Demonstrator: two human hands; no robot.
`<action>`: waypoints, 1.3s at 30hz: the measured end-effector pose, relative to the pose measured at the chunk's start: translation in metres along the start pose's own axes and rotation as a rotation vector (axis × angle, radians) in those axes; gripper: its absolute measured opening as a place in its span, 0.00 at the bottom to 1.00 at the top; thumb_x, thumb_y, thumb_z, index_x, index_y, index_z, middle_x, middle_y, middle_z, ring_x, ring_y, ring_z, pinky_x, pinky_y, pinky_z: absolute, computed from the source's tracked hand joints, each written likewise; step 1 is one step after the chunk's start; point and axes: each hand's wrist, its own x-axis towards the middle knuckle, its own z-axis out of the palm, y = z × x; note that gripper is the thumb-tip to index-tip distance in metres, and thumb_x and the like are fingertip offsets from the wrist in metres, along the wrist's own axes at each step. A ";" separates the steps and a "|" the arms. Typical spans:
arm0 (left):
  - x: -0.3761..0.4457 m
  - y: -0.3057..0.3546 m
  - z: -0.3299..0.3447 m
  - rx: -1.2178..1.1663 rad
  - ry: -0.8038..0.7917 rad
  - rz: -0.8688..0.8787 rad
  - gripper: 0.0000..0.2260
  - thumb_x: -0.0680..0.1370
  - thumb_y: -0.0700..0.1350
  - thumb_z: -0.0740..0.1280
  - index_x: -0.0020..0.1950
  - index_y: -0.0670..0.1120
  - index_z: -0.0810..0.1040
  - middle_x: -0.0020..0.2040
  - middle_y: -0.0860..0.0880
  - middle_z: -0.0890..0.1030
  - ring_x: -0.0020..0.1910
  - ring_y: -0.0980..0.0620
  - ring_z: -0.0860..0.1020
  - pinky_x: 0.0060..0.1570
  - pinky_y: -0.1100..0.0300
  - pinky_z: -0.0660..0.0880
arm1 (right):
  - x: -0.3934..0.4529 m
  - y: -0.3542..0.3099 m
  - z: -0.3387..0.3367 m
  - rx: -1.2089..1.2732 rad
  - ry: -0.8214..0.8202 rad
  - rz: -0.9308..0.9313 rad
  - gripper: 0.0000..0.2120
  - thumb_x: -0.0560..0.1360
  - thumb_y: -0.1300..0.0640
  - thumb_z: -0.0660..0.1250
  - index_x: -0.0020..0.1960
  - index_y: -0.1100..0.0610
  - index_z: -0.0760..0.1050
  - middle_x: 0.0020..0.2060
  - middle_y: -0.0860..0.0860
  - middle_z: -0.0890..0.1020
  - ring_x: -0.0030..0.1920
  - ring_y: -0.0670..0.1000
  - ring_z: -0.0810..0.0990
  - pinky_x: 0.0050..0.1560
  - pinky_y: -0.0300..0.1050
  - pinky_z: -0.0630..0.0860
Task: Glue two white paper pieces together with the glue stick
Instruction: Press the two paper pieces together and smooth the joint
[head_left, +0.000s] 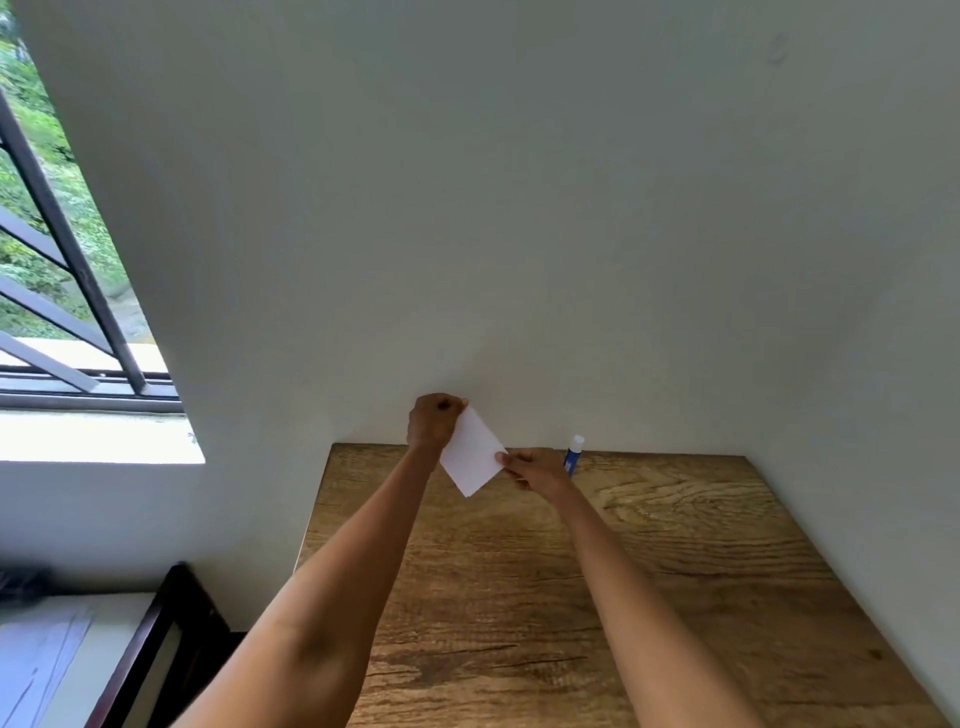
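Note:
A white paper piece is held up in the air above the far edge of the wooden table, tilted like a diamond. My left hand pinches its top corner. My right hand pinches its right corner. Whether it is one sheet or two lying together I cannot tell. A blue glue stick with a white cap stands upright on the table by the wall, just to the right of my right hand.
The table stands against a white wall at the back and right. A barred window with a sill is at the left. A dark wooden frame stands left of the table's near corner.

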 end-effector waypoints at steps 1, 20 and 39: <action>-0.001 -0.002 0.001 -0.056 0.037 -0.031 0.08 0.76 0.47 0.67 0.48 0.44 0.82 0.50 0.44 0.82 0.44 0.49 0.76 0.43 0.57 0.71 | -0.002 0.003 0.002 0.077 0.012 0.006 0.12 0.73 0.56 0.70 0.49 0.65 0.80 0.33 0.53 0.78 0.32 0.47 0.73 0.30 0.33 0.70; -0.004 0.009 0.012 0.535 -0.316 0.327 0.08 0.72 0.54 0.70 0.45 0.52 0.84 0.51 0.54 0.84 0.53 0.54 0.79 0.59 0.52 0.65 | -0.005 -0.014 0.007 0.049 0.005 -0.028 0.11 0.74 0.57 0.69 0.52 0.65 0.79 0.42 0.56 0.81 0.39 0.47 0.79 0.36 0.32 0.77; 0.004 -0.001 0.003 -0.086 -0.144 0.059 0.06 0.73 0.45 0.71 0.45 0.43 0.83 0.47 0.46 0.83 0.45 0.49 0.78 0.44 0.56 0.74 | 0.001 -0.011 0.010 0.096 0.123 -0.090 0.09 0.71 0.59 0.72 0.35 0.60 0.77 0.32 0.57 0.80 0.28 0.46 0.78 0.32 0.37 0.78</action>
